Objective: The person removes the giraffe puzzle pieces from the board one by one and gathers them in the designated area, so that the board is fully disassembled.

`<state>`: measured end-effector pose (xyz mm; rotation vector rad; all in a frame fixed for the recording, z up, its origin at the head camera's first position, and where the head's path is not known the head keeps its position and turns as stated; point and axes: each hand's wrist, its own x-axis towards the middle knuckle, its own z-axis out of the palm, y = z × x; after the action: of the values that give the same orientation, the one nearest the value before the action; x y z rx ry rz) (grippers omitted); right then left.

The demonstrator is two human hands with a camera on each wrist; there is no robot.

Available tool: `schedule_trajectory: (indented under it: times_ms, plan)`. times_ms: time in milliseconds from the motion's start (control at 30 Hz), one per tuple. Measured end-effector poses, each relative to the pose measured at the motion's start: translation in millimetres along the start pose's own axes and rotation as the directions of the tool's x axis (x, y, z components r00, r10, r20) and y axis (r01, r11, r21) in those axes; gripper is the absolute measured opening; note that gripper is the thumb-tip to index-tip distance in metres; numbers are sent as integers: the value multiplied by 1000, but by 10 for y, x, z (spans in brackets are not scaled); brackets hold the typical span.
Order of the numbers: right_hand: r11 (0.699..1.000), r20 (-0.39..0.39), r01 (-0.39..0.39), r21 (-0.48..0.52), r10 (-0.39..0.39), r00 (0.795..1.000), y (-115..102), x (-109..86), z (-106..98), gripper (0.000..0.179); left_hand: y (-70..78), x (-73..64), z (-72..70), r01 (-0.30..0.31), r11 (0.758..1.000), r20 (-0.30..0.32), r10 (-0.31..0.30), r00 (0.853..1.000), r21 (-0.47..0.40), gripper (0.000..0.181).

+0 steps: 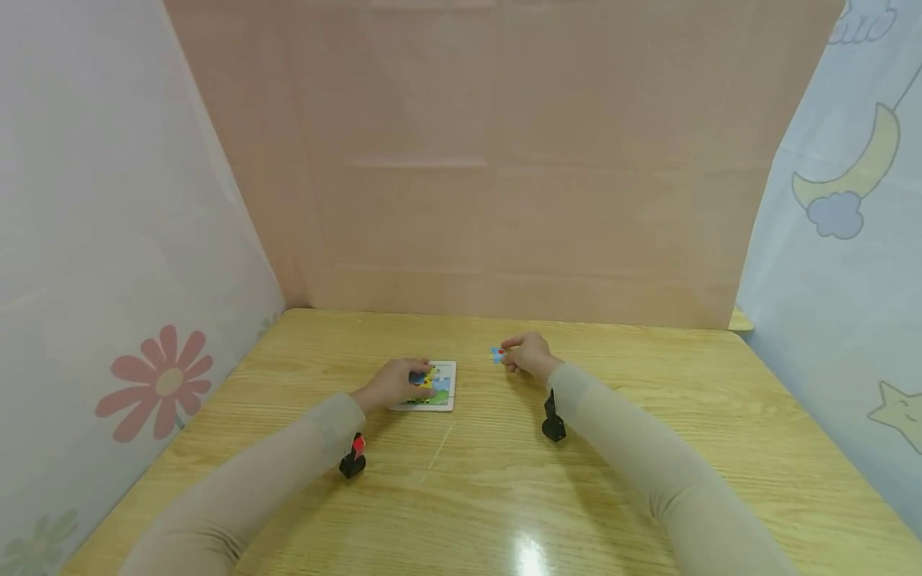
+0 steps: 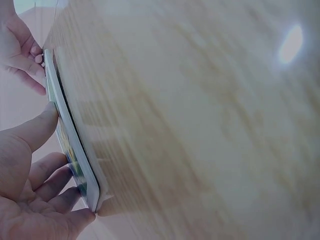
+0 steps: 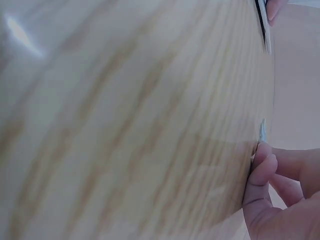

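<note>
- To the right of the picture board [image 1: 453, 386], a gap between them, there's a little blue piece [image 1: 497, 354] with a red spot; can't tell if it's clear of the desk [image 1: 468, 496].
- Handling that piece looks like the step in hand; I'd say the next move calls for a steady pinch and a still board.
- Right hand [image 1: 531, 354]: fingers closed in a pinch on the piece.
- Left hand [image 1: 393, 383]: fingers loosely spread, resting on the board.
</note>
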<state>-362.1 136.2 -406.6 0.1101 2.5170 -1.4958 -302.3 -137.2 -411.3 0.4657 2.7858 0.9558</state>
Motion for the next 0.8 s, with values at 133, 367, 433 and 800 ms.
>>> schedule_trajectory:
  times_ms: [133,367,433,800]
  plan:
    - [1000,-3,-6,-16,6,1000,-3,-3,2,36,-6,-4,10,-2,1000,3,2,1000,-4,56]
    - [1000,9,6,27,-6,1000,3,-16,-16,42,0,2,15,-16,1000,-9,16,1000,27,57]
    - [998,9,4,55,-4,1000,9,-21,-29,45,7,6,8,-8,1000,-2,8,1000,26,56]
    - [991,1,33,129,-33,999,-75,-125,107,37,-96,45,-19,-32,997,51,29,998,72,60]
